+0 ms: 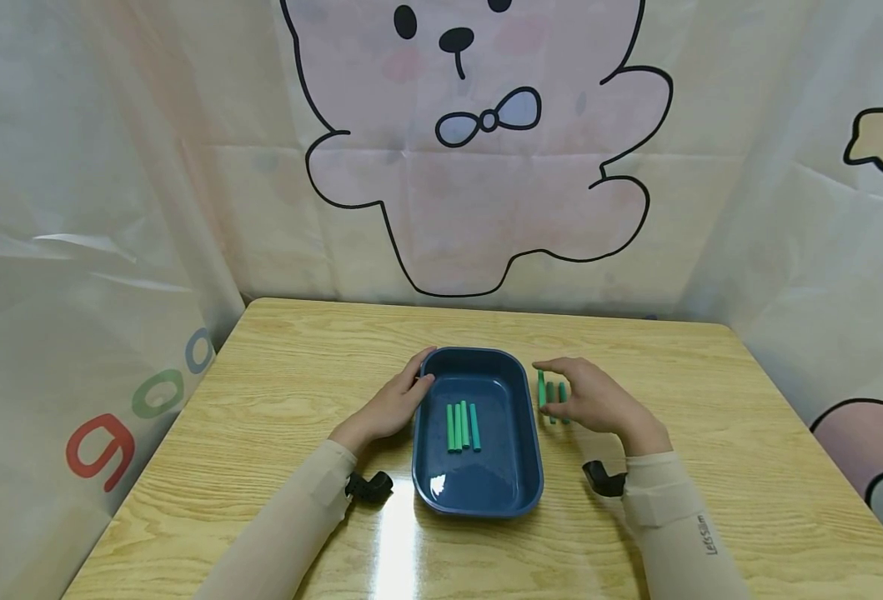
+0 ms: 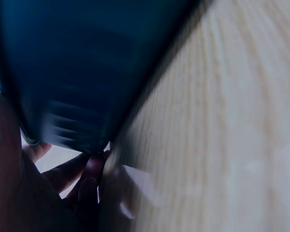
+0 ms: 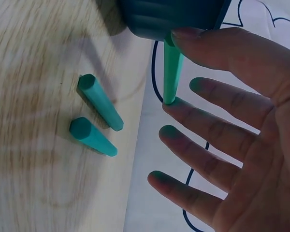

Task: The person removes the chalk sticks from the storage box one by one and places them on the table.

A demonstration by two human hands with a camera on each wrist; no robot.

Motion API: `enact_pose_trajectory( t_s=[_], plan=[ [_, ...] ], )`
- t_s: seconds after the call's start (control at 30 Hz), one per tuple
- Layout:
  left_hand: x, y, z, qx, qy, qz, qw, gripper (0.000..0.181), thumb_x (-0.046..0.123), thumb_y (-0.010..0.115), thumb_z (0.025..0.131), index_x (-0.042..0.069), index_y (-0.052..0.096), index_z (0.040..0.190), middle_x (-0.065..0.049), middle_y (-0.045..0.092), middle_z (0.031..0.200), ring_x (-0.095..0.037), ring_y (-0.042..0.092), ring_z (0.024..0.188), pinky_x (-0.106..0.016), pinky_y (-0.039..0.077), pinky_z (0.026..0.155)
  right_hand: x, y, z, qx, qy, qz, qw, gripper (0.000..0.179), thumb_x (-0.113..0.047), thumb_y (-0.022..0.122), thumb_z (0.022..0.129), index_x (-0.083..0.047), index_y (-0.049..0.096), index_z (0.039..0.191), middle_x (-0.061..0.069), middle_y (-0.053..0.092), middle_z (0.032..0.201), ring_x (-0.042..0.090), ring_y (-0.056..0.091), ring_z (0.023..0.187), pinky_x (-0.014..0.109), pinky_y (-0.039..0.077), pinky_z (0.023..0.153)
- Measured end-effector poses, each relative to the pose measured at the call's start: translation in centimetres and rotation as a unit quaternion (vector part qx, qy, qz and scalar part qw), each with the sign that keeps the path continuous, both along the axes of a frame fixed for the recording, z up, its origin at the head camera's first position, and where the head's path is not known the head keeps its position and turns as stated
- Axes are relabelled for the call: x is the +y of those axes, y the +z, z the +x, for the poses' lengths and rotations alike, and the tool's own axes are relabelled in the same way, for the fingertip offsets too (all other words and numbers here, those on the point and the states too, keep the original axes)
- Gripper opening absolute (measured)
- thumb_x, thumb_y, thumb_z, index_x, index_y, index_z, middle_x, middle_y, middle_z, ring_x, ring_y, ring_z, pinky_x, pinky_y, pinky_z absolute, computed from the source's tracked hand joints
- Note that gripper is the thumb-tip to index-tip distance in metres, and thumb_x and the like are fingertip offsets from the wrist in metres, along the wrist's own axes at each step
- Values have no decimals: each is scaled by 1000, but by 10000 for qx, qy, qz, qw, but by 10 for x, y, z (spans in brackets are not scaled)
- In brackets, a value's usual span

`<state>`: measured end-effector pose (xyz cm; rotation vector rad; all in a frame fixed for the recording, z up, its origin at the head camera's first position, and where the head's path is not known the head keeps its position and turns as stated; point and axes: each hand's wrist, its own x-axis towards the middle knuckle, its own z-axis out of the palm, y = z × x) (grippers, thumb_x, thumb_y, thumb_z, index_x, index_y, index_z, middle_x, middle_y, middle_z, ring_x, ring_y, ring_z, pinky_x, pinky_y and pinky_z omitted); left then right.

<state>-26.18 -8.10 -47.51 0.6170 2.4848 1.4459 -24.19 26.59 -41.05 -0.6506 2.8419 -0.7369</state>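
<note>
A dark blue rectangular tray (image 1: 479, 492) stands on the table. My left hand (image 1: 387, 407) grips its left rim, thumb over the edge and fingers along the outside wall. Several slim green sticks (image 1: 458, 427), one more bluish, lie side by side inside. To the right of the tray, my right hand (image 1: 594, 396) pinches a light green stick (image 3: 172, 70) end to end between thumb and a fingertip, its other fingers spread. Two darker green sticks (image 3: 100, 104) with six-sided ends lie on the table close beside that hand.
The wooden table (image 1: 298, 358) reaches back to a curtain (image 1: 486, 217) printed with a cartoon bear. More curtain hangs at both sides. Black wrist cameras (image 1: 369, 487) are strapped at both sleeves.
</note>
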Motion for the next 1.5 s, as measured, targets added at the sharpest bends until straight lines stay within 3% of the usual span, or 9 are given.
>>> enact_pose_trajectory(
  t_s=[0.97, 1.27, 1.5],
  plan=[
    [0, 1, -1, -1, -78, 50, 10000, 54, 37, 33, 115, 32, 19, 166, -8, 39, 165, -32, 42, 149, -58, 34, 122, -3, -14, -7, -311, -22, 279, 9991, 66, -10, 81, 88, 0, 55, 147, 22, 59, 146, 45, 55, 133, 59, 49, 106],
    [-1, 0, -2, -12, -53, 62, 10000, 54, 37, 34, 115, 33, 19, 166, -9, 39, 165, -33, 42, 150, -58, 34, 122, -4, -18, -11, -277, 19, 250, 9993, 66, -9, 83, 86, 1, 57, 145, 22, 62, 142, 39, 61, 124, 56, 52, 102],
    [-2, -1, -2, -34, -13, 7, 10000, 53, 39, 34, 114, 38, 19, 165, -8, 37, 166, -33, 39, 152, -57, 33, 122, -5, -18, -11, -270, -19, 300, 9992, 65, -8, 83, 85, 0, 58, 145, 20, 65, 136, 28, 63, 107, 50, 54, 95]
  ],
)
